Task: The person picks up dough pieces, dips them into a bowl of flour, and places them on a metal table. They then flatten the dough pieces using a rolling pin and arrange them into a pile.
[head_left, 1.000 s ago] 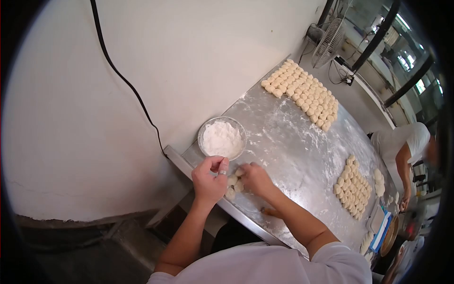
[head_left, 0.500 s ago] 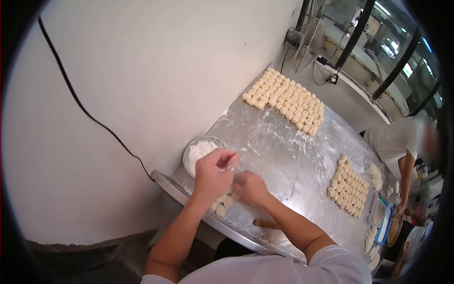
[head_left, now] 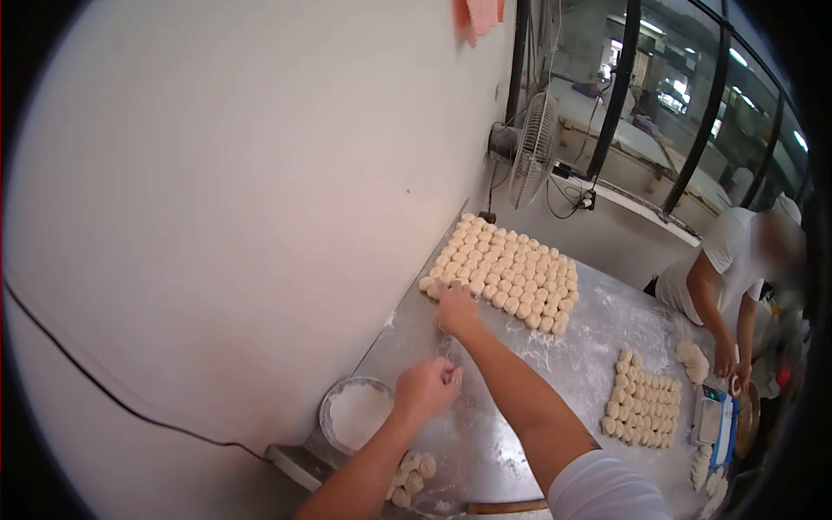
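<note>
My right hand [head_left: 456,310] is stretched forward to the near left edge of a large block of dough balls [head_left: 511,269]. Its fingers are closed about a ball in the front row, though the hand partly hides it. Nearer to me, my left hand [head_left: 426,390] hovers above the metal table with curled fingers; what they hold, if anything, is hidden. Beside it on the left stands a bowl of white flour [head_left: 357,416]. A few more dough balls [head_left: 410,478] lie by my left forearm.
A wooden rolling pin [head_left: 507,507] lies at the table's near edge. To the right are a second block of dough balls [head_left: 641,400], a scale [head_left: 709,416] and dough pieces [head_left: 693,362]. A co-worker [head_left: 728,269] works there. A fan [head_left: 533,152] stands behind the table.
My right hand has moved from beside the left one forward to the large block of dough balls. My left hand has shifted slightly away from the bowl. The view has tilted upward.
</note>
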`<action>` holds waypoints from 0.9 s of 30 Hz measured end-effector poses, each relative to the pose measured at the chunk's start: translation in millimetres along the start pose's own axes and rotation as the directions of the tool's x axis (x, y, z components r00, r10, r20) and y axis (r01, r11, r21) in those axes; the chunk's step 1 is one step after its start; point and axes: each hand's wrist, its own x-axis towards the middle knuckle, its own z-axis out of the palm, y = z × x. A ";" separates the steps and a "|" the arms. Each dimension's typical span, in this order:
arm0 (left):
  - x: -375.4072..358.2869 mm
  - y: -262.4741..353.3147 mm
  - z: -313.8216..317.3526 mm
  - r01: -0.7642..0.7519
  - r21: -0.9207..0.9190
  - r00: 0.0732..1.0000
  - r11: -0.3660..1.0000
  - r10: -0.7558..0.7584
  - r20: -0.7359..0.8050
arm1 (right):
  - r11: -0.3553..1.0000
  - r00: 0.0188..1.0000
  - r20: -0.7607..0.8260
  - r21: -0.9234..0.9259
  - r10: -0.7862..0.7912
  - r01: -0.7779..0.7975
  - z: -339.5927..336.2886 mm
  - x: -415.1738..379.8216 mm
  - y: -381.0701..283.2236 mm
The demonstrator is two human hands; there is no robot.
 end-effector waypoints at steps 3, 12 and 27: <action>-0.6 0.6 5.7 -0.052 0.019 0.999 0.998 0.052 -0.008 | 0.996 0.999 -0.035 -0.084 -0.041 0.037 20.1 18.0 0.1; -7.0 4.4 8.2 -0.129 -0.042 0.989 0.991 0.125 -0.078 | 0.920 0.969 -0.071 -0.338 -0.237 0.200 36.5 33.2 12.3; 10.9 -27.4 -46.0 -0.067 -0.204 0.890 0.977 -0.034 -0.456 | 0.903 0.973 -0.232 0.415 -0.014 0.112 16.9 45.6 50.3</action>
